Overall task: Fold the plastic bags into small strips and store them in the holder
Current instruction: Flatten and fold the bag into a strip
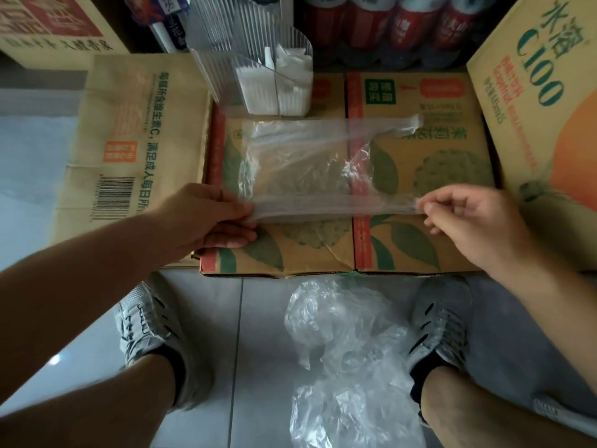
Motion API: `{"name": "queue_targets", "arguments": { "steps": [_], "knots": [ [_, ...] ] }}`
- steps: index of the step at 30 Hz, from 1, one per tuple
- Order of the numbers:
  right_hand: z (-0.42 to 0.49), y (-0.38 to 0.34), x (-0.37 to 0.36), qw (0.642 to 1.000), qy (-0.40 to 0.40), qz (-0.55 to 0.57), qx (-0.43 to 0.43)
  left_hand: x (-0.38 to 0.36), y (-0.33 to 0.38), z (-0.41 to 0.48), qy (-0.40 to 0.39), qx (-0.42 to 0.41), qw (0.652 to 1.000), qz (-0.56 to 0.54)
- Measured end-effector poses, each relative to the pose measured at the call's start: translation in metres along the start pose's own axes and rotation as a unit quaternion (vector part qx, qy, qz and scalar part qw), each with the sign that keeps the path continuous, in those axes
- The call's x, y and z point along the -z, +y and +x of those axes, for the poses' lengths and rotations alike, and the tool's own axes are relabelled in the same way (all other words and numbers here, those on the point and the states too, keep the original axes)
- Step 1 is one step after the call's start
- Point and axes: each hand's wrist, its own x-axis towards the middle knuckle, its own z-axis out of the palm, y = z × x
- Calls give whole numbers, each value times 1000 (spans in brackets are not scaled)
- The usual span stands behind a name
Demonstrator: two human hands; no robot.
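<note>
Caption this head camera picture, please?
The left hand and right hand pinch a clear bag by its near edge on a cardboard box.

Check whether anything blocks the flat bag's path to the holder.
Nothing visible. Left hand and right hand pinch the near fold of the plastic bag; only bare cardboard box lies between bag and the ribbed holder behind it.

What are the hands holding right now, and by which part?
Both hold the plastic bag on the cardboard box by its near edge: left hand pinches the left end, right hand the right end at the handle.
</note>
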Motion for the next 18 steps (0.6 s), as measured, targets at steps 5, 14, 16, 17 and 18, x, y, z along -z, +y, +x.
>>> {"name": "queue_targets", "arguments": {
  "steps": [5, 14, 16, 17, 18],
  "knots": [
    [3, -6, 3, 989, -10, -140, -37, -2, -2, 2, 16, -17, 998, 62],
    [16, -54, -46, 938, -125, -197, 254, -6, -1, 6, -3, -50, 990, 131],
    [23, -56, -63, 920, -174, -215, 278, -4, 0, 7, -15, -51, 989, 136],
    [25, -54, -69, 912, -188, -227, 285, -4, 0, 7, -22, -53, 989, 135],
    [27, -52, -73, 906, -192, -238, 294, -3, -1, 7, -29, -57, 989, 131]
  ]
}}
